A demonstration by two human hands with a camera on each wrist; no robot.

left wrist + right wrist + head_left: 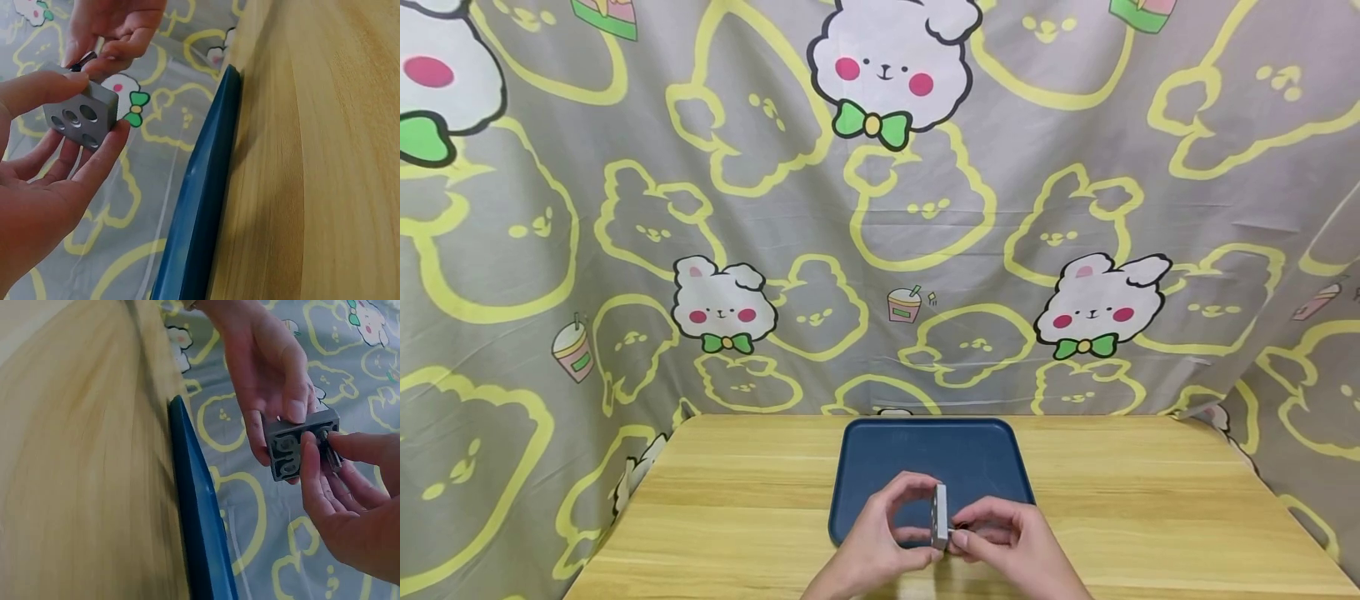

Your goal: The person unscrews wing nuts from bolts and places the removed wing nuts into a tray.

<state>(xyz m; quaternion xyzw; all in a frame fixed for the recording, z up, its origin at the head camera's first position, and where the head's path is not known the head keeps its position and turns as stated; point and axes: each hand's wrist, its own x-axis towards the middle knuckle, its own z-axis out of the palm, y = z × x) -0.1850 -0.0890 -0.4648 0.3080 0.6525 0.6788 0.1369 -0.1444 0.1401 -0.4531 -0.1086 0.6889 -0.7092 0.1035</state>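
Looking down through the head camera, I find the action right at the near edge of the blue tray (925, 454). Up in the air there, lifted clear of the tray, is the grey block (941, 517), held on edge! My left hand (880, 529) has it: thumb on one edge, fingers on the opposite one, so that grip is gripping the block. Over to my right hand (1011, 533), and this grip is taken too, thumb and fingertips pinching a small threaded screw (334, 457) at the block's recessed side. Is the screw seated in a hole? I cannot tell from any view. Now the left wrist camera, and I get the block's other face, dotted with round holes. Under the tray lies the wood-grain table (737, 492), stretching out to both sides of it, and behind the tray hangs a grey curtain (880, 233) covered with yellow-outlined cartoon heads and white bunnies in green bows.
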